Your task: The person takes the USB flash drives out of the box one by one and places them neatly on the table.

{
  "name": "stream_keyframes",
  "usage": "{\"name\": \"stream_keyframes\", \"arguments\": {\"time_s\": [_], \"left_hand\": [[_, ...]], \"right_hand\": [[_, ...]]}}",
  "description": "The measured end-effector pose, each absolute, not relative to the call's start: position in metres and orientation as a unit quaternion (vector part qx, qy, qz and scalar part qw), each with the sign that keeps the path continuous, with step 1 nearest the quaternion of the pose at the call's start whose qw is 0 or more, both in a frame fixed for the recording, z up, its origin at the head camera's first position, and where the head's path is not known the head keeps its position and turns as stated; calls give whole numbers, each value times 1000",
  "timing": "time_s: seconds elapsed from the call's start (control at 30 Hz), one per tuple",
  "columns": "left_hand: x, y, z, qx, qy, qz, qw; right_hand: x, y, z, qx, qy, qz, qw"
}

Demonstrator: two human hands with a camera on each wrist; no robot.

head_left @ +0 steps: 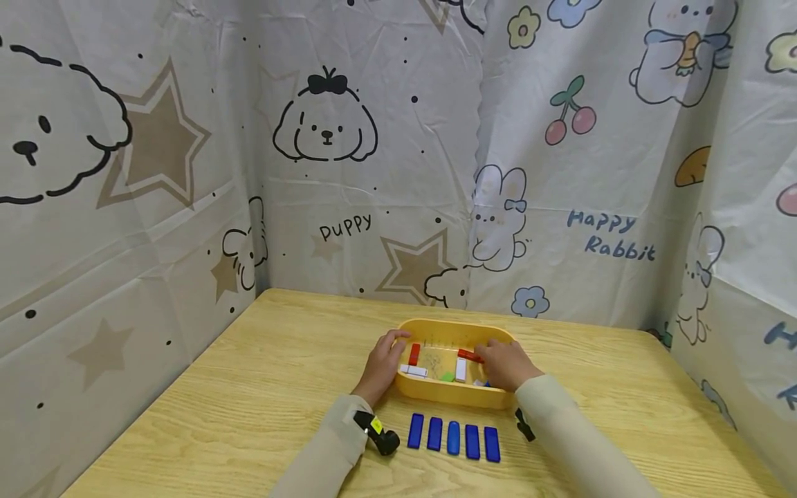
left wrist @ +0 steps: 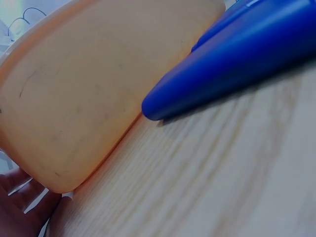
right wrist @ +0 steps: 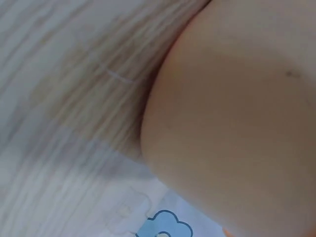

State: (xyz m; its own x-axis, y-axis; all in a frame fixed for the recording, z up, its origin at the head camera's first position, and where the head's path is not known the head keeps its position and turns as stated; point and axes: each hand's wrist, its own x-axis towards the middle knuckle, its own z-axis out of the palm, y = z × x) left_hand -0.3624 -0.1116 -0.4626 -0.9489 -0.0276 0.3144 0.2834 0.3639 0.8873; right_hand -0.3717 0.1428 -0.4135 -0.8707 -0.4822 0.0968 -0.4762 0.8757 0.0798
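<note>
- Right hand: fingers reach into the tray and are curled on a small red plastic block, pinching its near end; the block lies inside the tray, towards its right half.
- Left hand: fingers are curled over the left rim of the tray, gripping it from outside.
- Shallow yellow plastic tray: rests on the counter between both hands. The left wrist view shows its outer wall close up; the right wrist view shows its wall as well.
- Loose pieces in the tray: a second red block upright near the left wall, a white block lying flat, another white block, a small green piece.
- Five blue plastic blocks: side by side in a row on the counter, just in front of the tray.
- Light wooden counter: carries everything.
- Risk, judged: the pinch sits on one end of the red block, so it could twist loose and drop among the other pieces; a sleeve dragging low could scatter the blue row; a slack left grip could let the tray slide.
</note>
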Motion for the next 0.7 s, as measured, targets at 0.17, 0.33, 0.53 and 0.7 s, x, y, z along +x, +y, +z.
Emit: {"name": "stream_keyframes", "arguments": {"time_s": [0.17, 0.33, 0.53, 0.7], "left_hand": [[-363, -111, -462, -79, -814, -559, 140], [-362, -112, -462, -83, -816, -554, 143], [-361, -111, -461, -81, -817, -553, 142], [-361, -111, -460, -80, -817, -553, 140]], "right_hand": [[-373, 144, -413, 235, -972, 12, 24], [-375, 143, -412, 224, -974, 13, 17], [-374, 141, -412, 208, -978, -14, 24], [-374, 140, -412, 205, -978, -24, 27]]}}
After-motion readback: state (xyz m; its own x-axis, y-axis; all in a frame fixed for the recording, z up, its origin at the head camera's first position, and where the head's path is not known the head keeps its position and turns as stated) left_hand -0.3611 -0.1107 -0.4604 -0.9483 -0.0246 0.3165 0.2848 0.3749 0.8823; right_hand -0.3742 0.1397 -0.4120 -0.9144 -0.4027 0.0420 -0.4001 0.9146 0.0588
